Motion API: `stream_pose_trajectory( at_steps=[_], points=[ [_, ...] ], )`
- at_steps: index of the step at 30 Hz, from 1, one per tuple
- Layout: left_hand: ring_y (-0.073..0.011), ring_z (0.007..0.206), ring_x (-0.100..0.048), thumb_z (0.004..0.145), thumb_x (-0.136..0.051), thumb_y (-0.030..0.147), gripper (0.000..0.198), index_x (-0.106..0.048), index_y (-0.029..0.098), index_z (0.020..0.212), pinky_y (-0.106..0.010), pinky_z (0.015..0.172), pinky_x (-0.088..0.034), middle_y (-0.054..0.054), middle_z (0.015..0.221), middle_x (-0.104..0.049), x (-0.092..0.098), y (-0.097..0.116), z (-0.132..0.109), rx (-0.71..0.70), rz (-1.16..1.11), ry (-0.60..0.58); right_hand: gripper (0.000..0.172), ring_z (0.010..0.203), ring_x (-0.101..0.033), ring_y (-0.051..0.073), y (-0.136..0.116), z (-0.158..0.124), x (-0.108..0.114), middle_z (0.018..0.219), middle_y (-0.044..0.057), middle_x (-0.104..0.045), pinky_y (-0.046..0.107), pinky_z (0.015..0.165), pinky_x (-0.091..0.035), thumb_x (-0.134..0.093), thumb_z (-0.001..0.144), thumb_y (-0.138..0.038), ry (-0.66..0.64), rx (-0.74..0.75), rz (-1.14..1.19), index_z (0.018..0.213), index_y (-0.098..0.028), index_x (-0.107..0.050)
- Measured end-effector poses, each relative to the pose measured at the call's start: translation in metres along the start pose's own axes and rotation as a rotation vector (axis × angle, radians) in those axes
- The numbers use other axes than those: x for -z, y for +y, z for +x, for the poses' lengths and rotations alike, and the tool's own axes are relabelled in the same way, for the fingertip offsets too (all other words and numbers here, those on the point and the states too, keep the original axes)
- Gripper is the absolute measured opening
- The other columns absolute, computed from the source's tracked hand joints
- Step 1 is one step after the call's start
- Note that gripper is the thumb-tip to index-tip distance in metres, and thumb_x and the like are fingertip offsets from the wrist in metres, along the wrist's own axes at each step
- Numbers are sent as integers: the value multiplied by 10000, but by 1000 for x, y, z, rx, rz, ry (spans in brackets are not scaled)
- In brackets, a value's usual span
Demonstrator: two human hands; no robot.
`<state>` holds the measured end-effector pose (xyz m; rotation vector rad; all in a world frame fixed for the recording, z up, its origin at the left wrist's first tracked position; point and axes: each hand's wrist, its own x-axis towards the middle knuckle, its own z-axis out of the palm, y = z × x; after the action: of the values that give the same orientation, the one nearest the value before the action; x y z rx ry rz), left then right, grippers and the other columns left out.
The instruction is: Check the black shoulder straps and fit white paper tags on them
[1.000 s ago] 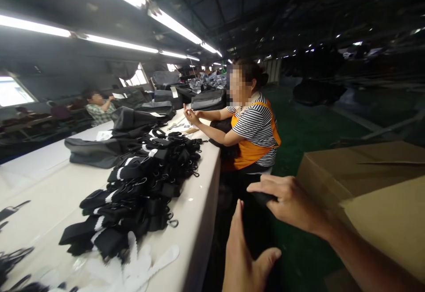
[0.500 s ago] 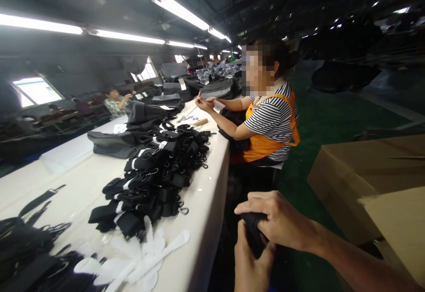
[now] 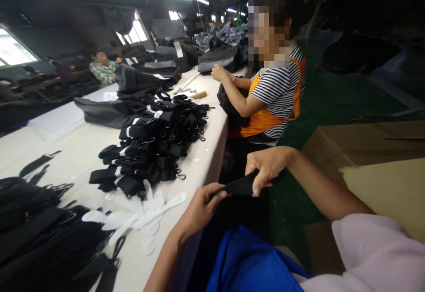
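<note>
A black webbing strap (image 3: 241, 186) is stretched between my two hands, past the table's edge and above my lap. My left hand (image 3: 206, 203) pinches one end between thumb and fingers. My right hand (image 3: 270, 168) grips the other part, fingers curled over it and thumb pressed on its face. On the table to the left lies a pile of bundled black straps (image 3: 156, 141) with metal hooks and white bands. Nearer me are white plastic strips (image 3: 142, 217) with toothed edges, beside a heap of loose black straps (image 3: 43, 234).
The white table (image 3: 195, 168) runs away along my left. Across its far part are grey and black bags (image 3: 106, 110) and a wooden-handled tool (image 3: 199, 94). A co-worker in an orange apron (image 3: 257, 121) sits ahead at the table's side. Cardboard boxes (image 3: 368, 146) stand on my right.
My hands have moved apart, drawing the folded black strap out flat between them. My view has tilted down, showing my lap. The co-worker's hands have shifted.
</note>
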<state>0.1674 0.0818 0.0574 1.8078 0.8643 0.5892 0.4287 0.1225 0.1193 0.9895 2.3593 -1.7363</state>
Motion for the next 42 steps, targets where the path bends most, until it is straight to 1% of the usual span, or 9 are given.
stream_pose_trajectory(
  at_steps=[3, 8, 13, 17, 21, 25, 29, 33, 42],
  points=[
    [-268, 933, -682, 907, -575, 381, 289, -749, 175, 1014, -410, 893, -514, -82, 965, -764, -1, 0, -8, 110, -296, -138, 358, 330, -366, 27, 7, 8, 12, 487, -54, -531, 130, 300, -230, -773, 749, -450, 62, 123, 170, 704, -113, -660],
    [-315, 1057, -664, 853, -669, 337, 230, -767, 200, 1008, -528, 1053, -401, -94, 993, -766, -11, 21, -22, 12, -610, -208, 437, 314, -291, 18, 27, 34, 15, 482, -73, -473, 130, 253, -167, -830, 664, -481, 275, 371, 534, 680, -108, -604],
    [-244, 909, -704, 881, -660, 331, 296, -682, 362, 1174, -501, 947, -488, -14, 894, -765, -6, 42, -22, -196, -877, 81, 621, 462, -408, 37, 38, 56, -11, 688, -23, -573, 128, 360, -290, -832, 623, -565, 281, 490, 686, 991, -97, -655],
    [-211, 844, -727, 902, -639, 348, 384, -594, 359, 1283, -453, 857, -570, -17, 968, -765, 15, 56, -17, -195, -886, 235, 867, 717, -534, 93, 37, 67, -33, 852, -15, -601, 186, 625, -452, -920, 584, -312, 323, 569, 693, 1339, -191, -512],
    [-161, 850, -736, 950, -560, 370, 417, -503, 360, 1363, -353, 851, -595, -28, 1052, -759, 36, 69, -9, -204, -882, 299, 572, 838, -583, 125, 34, 81, -45, 886, 2, -625, 254, 796, -467, -786, 788, -333, 576, 595, 601, 1290, -179, -562],
    [-170, 917, -729, 979, -501, 313, 379, -528, 237, 1349, -294, 880, -585, -78, 1101, -740, 45, 79, 1, -199, -895, 357, 408, 963, -622, 192, 38, 96, -57, 971, 70, -689, 327, 932, -450, -680, 853, -479, 543, 537, 604, 1037, -116, -706],
    [-203, 922, -722, 967, -493, 202, 370, -535, 132, 1328, -325, 908, -570, -133, 1121, -723, 46, 82, 7, -179, -833, 445, 470, 801, -655, 179, 48, 109, -78, 823, 48, -703, 305, 808, -503, -702, 802, -552, 425, 425, 764, 932, -101, -727],
    [-220, 934, -721, 989, -450, 245, 405, -480, 133, 1377, -344, 907, -564, -169, 1164, -701, 46, 77, 7, -186, -805, 511, 486, 829, -680, 181, 58, 120, -99, 879, 67, -724, 291, 813, -512, -709, 806, -533, 358, 408, 910, 1032, -103, -717],
    [-121, 852, -728, 1033, -266, 200, 411, -493, 97, 1360, -236, 840, -588, -98, 1083, -745, 45, 87, 9, -31, -1266, 622, 376, 600, -599, 72, 60, 140, -114, 734, -7, -675, 164, 577, -445, -744, 804, -470, 510, 474, 1081, 910, -113, -688]
  ],
)
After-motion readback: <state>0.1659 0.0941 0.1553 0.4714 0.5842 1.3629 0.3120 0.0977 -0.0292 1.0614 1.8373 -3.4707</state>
